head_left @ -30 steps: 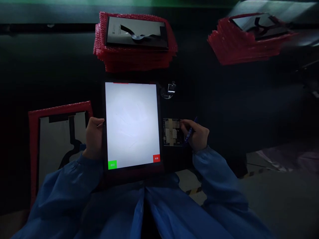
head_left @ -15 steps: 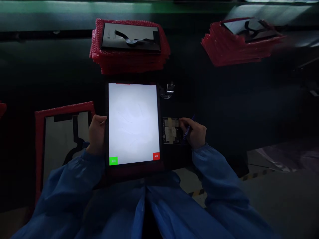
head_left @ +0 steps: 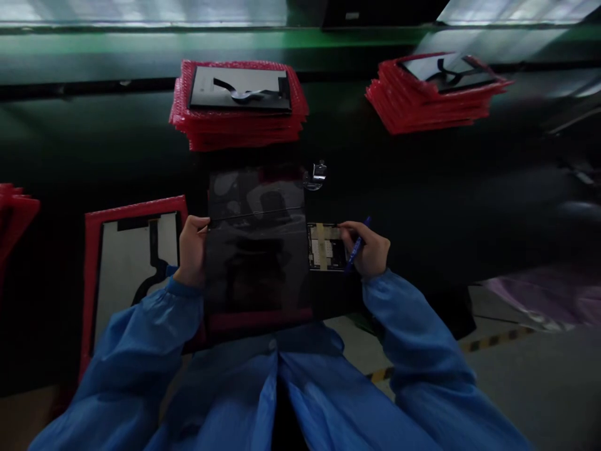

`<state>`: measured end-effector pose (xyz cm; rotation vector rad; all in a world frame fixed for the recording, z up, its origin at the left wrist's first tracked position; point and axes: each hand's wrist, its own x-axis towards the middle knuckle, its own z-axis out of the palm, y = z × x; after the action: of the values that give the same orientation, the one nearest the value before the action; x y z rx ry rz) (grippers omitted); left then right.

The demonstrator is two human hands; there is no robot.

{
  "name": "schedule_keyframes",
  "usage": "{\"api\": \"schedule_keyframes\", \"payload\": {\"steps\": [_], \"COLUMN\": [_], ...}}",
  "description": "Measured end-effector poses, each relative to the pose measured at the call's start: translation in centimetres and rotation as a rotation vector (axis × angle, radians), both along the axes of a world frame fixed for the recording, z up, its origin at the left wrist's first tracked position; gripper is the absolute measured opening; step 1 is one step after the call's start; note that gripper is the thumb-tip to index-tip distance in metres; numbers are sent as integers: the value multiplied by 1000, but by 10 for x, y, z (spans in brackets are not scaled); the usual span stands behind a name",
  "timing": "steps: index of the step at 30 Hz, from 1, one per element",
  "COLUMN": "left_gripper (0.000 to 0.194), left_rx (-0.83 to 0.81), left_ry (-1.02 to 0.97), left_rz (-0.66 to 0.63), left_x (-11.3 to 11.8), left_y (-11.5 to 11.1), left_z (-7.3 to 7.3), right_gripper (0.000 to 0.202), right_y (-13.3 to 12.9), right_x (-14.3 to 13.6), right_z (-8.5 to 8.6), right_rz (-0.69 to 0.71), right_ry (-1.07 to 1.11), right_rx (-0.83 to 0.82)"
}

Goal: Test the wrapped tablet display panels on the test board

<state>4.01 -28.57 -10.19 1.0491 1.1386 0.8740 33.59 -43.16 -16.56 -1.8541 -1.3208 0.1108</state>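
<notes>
At far left, a white-backed panel (head_left: pixel 126 266) lies on red bubble wrap (head_left: pixel 92 250). Just right of it, the left hand (head_left: pixel 190 255) is closed on the left edge of a dark screen (head_left: pixel 258 269), thumb on top; the fingers underneath are hidden. The screen lies directly in front of the person, its long side running away from the body. Beyond its upper right corner sits a small metal piece (head_left: pixel 319 171). Right of the screen, beside its edge, is a small circuit board (head_left: pixel 323 247) with a strip of tape across it. The right hand (head_left: pixel 373 252) is nearer to the board, fingertips pinched together at its upper right corner; whether they grip it is unclear. A blue pen (head_left: pixel 357 249) is held slanted across those fingers.
</notes>
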Motion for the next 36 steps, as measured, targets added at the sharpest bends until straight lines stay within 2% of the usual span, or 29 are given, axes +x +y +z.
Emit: {"api": "schedule_keyframes", "payload": {"steps": [2, 4, 6, 7, 9, 11, 13, 14, 15, 17, 18, 20, 22, 24, 27, 31, 34, 36], "left_gripper": [13, 17, 27, 35, 47, 39, 30, 32, 36, 43, 46, 49, 49, 48, 49, 53, 59, 66], "left_rx": [-81, -147, -142, -64, 258, 603, 780, 833, 890, 1034, 1118, 1252, 1344, 1414, 1471, 1474, 1375, 1283], "left_ry": [-53, -46, 16, 62, 184, 332, 445, 511, 596, 836, 967, 1124, 1108, 1005, 1009, 1221, 1241, 1252], "left_rz": [57, 4, -77, -105, -159, -345, -572, -661, -707, -687, -665, -642, -697, -769, -831, -756, -766, -822], "left_x": [1, 2, 0, -3, -13, -27, -41, -47, -51, -56, -57, -60, -63, -66, -62, -49, -42, -41], "left_y": [-2, -5, -9, -10, -12, -15, -19, -22, -26, -33, -36, -40, -40, -37, -27, -13, -5, -3], "left_z": [0, 3, 10, 15, 27, 40, 51, 55, 58, 61, 61, 58, 53, 46, 34, 18, 9, 5], "right_gripper": [25, 30, 33, 33, 32, 30, 26, 23, 21, 12, 11, 32, 56, 66, 51, 31, 42, 48], "right_y": [1, 5, 12, 17, 27, 37, 44, 47, 49, 53, 55, 63, 73, 82, 89, 83, 75, 71], "right_x": [-17, -38, -57, -64, -71, -70, -66, -64, -62, -59, -58, -56, -54, -50, -41, -17, 2, 10], "right_z": [13, 29, 48, 56, 68, 71, 66, 61, 56, 44, 40, 35, 34, 37, 41, 42, 43, 44], "right_rz": [44, 207, 405, 470, 493, 476, 526, 561, 583, 540, 476, 349, 323, 402, 474, 445, 481, 526], "right_ry": [59, 195, 326, 358, 328, 218, 83, 12, -52, -149, -176, -152, -28, 155, 457, 618, 657, 703], "right_rx": [0, -41, -88, -88, -31, 74, 183, 240, 302, 423, 467, 506, 457, 334, 130, 72, 40, 12]}}
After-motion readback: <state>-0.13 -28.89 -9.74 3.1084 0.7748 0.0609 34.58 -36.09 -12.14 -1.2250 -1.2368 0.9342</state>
